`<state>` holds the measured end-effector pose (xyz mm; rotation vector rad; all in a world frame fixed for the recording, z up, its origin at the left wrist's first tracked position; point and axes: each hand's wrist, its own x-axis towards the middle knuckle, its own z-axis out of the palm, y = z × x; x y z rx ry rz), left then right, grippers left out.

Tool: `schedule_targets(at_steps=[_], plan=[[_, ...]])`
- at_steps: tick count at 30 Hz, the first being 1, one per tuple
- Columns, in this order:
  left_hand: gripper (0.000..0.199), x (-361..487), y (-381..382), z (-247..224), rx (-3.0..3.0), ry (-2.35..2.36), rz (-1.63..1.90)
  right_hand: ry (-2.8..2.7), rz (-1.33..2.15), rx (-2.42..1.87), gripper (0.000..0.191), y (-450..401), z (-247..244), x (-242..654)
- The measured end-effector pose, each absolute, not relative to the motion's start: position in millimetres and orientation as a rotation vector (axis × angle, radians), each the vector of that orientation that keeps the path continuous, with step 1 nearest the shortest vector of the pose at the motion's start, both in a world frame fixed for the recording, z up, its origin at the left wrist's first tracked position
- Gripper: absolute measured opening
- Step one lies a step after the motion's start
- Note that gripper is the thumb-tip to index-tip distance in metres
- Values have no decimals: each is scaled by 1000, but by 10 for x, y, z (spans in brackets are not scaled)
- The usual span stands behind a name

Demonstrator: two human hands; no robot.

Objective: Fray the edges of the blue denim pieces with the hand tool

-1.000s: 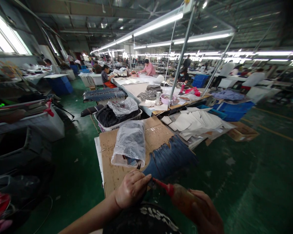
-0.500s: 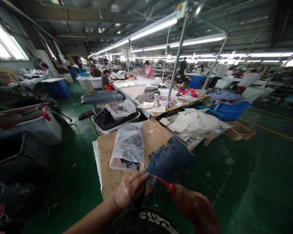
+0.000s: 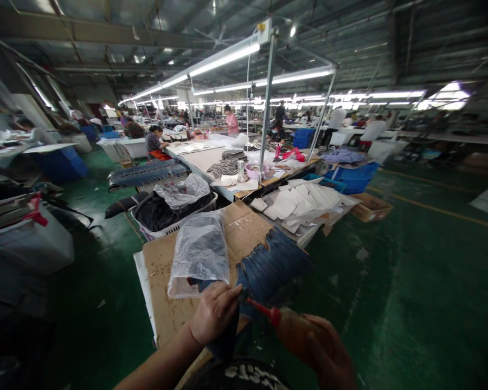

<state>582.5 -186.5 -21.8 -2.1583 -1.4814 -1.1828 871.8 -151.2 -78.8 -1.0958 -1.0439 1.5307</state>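
Note:
My left hand (image 3: 216, 312) is closed, thumb and fingers pinching a dark blue piece of material (image 3: 226, 338) that hangs down below it. In my right hand (image 3: 332, 355) is a squeeze bottle (image 3: 293, 331) of amber liquid, its long red nozzle pointing left, close to the left fingertips. Whether the tip touches the material I cannot tell. Just beyond, overlapping dark blue pieces (image 3: 272, 265) lie fanned out on a cardboard sheet (image 3: 159, 303). A clear plastic bag (image 3: 201, 246) with blue pieces at its mouth lies left of them.
Behind the cardboard stands a white basket (image 3: 179, 225) with dark cloth. White sheets (image 3: 305, 203) are piled at the right, near a cardboard box (image 3: 370, 207). A long worktable (image 3: 201, 162) under a lamp frame runs away from me, with co-workers (image 3: 156, 142) farther back.
The view has turned to the right, so the surroundings sit farther left. More of the dark blue material shows below my left hand. The bottle stays in my right hand, nozzle near the left fingertips.

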Motion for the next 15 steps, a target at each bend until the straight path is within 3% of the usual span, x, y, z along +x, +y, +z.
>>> schedule_targets(at_steps=[7,11,15], plan=[[19,5897,-1201,-126,-2030,-1719,-1596,-645,1816,-780,39,-1322,-891,8803],[21,6119,-902,79,-1784,-2022,-2096,-492,2030,-637,34,-1348,-1022,8997],[34,6409,-767,351,-1577,-2183,-2690,-472,2120,-551,46,-1332,-1163,8983]])
